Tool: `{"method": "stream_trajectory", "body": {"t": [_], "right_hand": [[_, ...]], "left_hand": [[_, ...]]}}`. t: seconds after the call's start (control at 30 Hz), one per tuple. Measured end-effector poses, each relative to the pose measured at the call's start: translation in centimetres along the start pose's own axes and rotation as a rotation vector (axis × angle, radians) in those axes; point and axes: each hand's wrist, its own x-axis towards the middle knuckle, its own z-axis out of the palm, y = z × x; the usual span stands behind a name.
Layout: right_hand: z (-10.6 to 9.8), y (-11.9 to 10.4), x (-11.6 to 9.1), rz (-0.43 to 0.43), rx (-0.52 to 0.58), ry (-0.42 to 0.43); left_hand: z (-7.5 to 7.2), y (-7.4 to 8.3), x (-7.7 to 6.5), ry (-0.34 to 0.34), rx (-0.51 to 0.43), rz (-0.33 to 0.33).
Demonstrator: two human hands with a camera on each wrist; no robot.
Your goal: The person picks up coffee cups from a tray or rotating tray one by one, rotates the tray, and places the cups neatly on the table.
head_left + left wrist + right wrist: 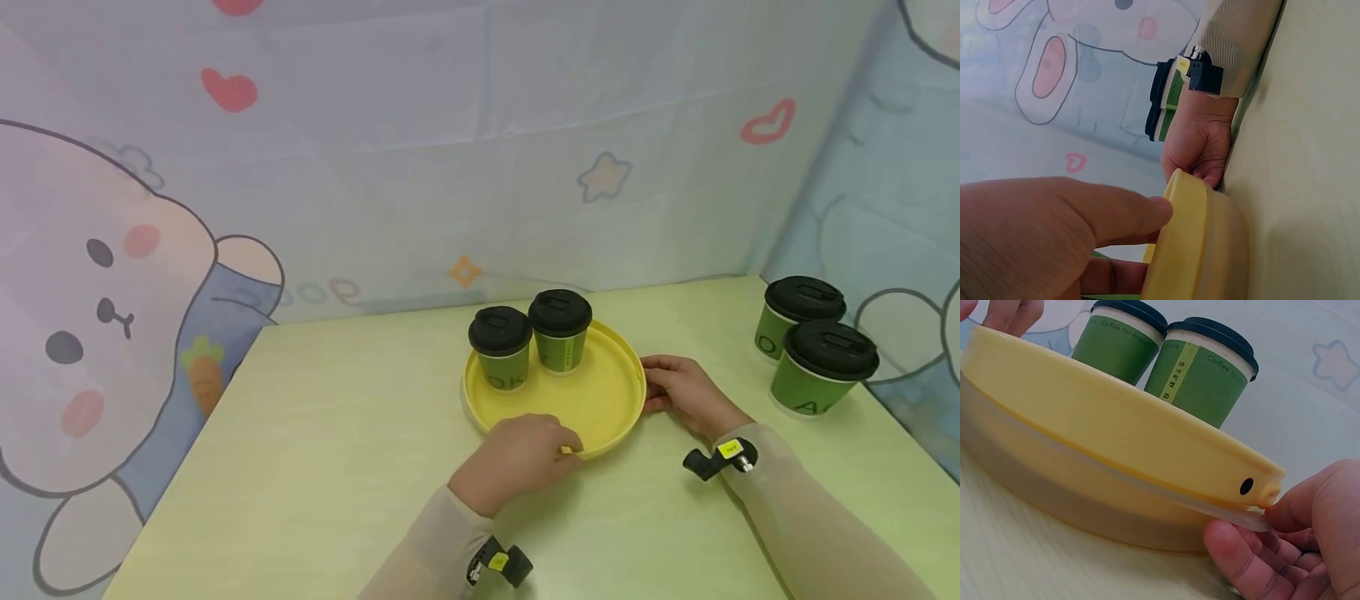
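A round yellow tray [600, 408] with a low rim bears two green paper coffee cups with black lids, a left one [504, 369] and a right one [561, 353]. At the tray's near edge my left hand [519, 458] pinches the rim, its fingers reaching over to the inner side in the left wrist view. My right hand [686, 393] grips the tray's right edge; in the right wrist view its thumb meets the rim beside a black oval spot, and the fingers curl underneath. Both cups stand upright toward the tray's back left.
Two more lidded green cups, a rear one [797, 312] and a front one [817, 375], stand close together at the table's right. Behind the pale table [300, 442] hangs a cartoon-printed cloth [420, 167], which also runs along both sides.
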Motion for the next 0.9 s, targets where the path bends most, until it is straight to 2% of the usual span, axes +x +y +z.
{"method": "stream_trajectory", "body": {"t": [0.17, 0.37, 0.47, 0.7, 0.9], "right_hand": [[0.1, 0.0, 0.0, 0.004, 0.003, -0.008], [0.0, -0.1, 0.0, 0.007, 0.001, 0.007], [0.1, -0.1, -0.1, 0.008, -0.008, 0.001], [-0.1, -0.5, -0.1, 0.002, -0.02, -0.001], [0.1, -0.2, -0.2, -0.002, -0.01, -0.008]], "left_hand": [[-0.6, -0.4, -0.3, -0.016, -0.025, -0.009], [-1.0, -0.8, -0.4, 0.01, -0.04, -0.034], [-0.8, -0.7, -0.3, 0.014, -0.043, -0.038], [-0.1, -0.1, 0.2, 0.035, -0.023, 0.003], [0.2, -0.1, 0.1, 0.018, -0.009, -0.008]]}}
